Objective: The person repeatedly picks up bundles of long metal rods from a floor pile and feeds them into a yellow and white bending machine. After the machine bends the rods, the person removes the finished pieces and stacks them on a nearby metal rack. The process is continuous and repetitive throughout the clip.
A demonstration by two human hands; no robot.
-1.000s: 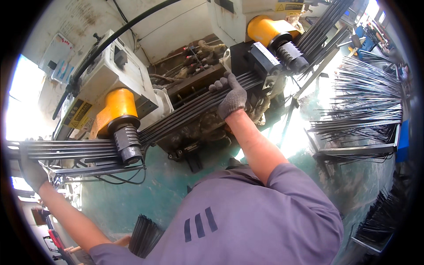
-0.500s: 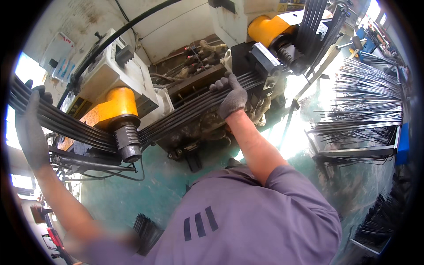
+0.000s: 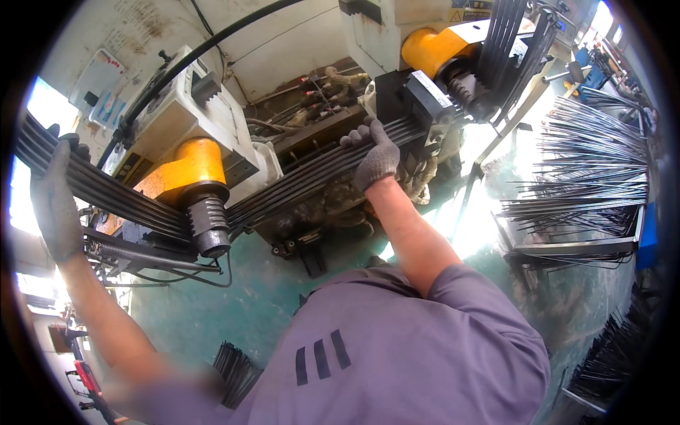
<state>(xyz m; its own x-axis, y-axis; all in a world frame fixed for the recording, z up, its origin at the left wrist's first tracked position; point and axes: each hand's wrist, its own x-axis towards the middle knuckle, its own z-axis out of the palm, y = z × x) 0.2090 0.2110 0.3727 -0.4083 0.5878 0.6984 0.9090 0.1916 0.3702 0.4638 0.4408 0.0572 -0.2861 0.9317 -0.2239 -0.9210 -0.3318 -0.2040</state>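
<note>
Holding on at two points along the bundle here! Gripping the steel rods (image 3: pixel 297 184) at far left with the gloved left hand (image 3: pixel 58 205), closed round them, with dark fingertips poking past the upper edge; cannot see the palm side. Over to the gloved right hand (image 3: pixel 377 159), lying across the straight middle stretch with fingers bent over the far edge; cannot tell whether clenched tight or merely resting, nor see anything underneath.

Passing behind the ridged roller (image 3: pixel 209 223) at the left, below the yellow bending arm (image 3: pixel 198 161), then curving upward and fading into the dark rim, ends lost. Slipping out of sight at the grey block (image 3: pixel 428 99) to the right; impossible to trace through to the steep upright rods (image 3: pixel 503 42) beyond, cut off at the top.

Blurred past reading around the left sleeve (image 3: pixel 177 397). Down beside the purple-grey shirt (image 3: pixel 411 340), showing only part of a dark rod bundle (image 3: pixel 237 368), covered lower down. Out right, too tangled to count: loose rods (image 3: pixel 588 159) on a metal rack (image 3: pixel 574 248).
</note>
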